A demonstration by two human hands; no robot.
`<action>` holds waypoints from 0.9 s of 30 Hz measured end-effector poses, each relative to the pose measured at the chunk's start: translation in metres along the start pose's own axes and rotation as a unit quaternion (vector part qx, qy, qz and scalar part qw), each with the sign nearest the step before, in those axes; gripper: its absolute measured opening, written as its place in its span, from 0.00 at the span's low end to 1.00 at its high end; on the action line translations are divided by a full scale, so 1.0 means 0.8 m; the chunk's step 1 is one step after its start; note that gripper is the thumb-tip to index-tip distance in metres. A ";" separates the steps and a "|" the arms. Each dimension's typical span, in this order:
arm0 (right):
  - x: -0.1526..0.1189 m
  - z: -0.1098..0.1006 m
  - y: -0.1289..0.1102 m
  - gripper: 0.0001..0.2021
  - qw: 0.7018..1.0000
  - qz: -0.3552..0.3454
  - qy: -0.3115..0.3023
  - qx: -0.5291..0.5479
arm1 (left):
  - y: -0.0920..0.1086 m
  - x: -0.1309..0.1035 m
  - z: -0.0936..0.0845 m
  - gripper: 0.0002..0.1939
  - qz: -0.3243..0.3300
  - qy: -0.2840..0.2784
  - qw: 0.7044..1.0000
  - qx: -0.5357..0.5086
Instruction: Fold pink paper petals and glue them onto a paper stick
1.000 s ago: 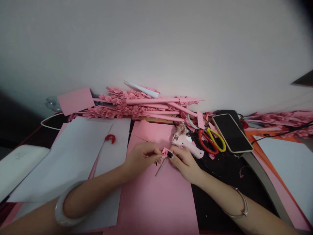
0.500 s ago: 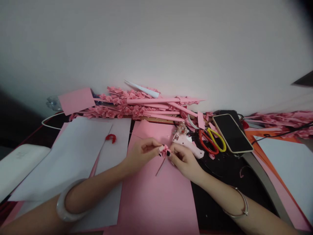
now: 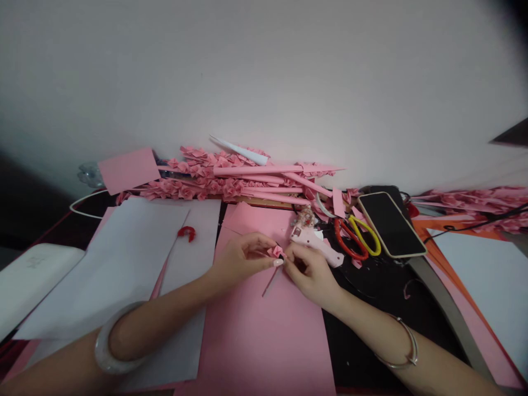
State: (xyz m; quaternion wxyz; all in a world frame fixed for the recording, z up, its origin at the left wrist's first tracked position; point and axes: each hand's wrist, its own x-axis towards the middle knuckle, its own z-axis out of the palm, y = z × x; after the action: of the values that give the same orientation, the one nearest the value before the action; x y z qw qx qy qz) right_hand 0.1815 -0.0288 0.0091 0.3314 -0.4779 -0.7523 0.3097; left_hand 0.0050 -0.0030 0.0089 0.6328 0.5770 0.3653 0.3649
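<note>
Between my fingertips is a small folded pink paper flower [image 3: 275,251]. My left hand [image 3: 243,257] pinches it from the left, thumb beneath and index finger above. From the right, the thumb and index finger of my right hand [image 3: 308,269] close on its edge. A thin brown stick [image 3: 270,281] lies just below the flower on a pink paper sheet [image 3: 268,341]; whether it touches the flower I cannot tell. Right behind my right hand rests a pale pink glue gun [image 3: 315,242].
Scissors with red and yellow handles [image 3: 358,237] lie beside a phone [image 3: 391,224]. Pink paper flower stems [image 3: 223,184] are heaped along the wall. White sheets [image 3: 103,264] and a red curved piece [image 3: 186,234] are at left, with a white device [image 3: 39,280]. Orange and white papers [image 3: 487,275] lie right.
The pink flower has been turned in my fingers and now faces more to the left. My left thumb has slid forward beneath it. Everything else stays where it was.
</note>
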 end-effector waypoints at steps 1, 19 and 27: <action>0.000 0.000 -0.001 0.12 1.000 -0.011 -0.001 -0.008 | -0.001 0.000 0.001 0.08 0.006 0.003 1.000 0.012; -0.002 0.001 0.001 0.08 0.999 -0.041 -0.004 -0.036 | -0.010 0.002 0.001 0.13 -0.017 0.024 0.999 0.027; -0.004 0.002 0.003 0.10 0.997 -0.044 -0.016 -0.062 | -0.015 0.003 -0.005 0.04 0.045 0.010 0.993 0.112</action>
State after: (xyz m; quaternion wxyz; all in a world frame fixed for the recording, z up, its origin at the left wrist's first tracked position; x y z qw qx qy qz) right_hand 0.1823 -0.0311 0.0059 0.3018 -0.4588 -0.7958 0.2551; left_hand 0.0028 0.0003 -0.0033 0.5429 0.6567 0.3839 0.3558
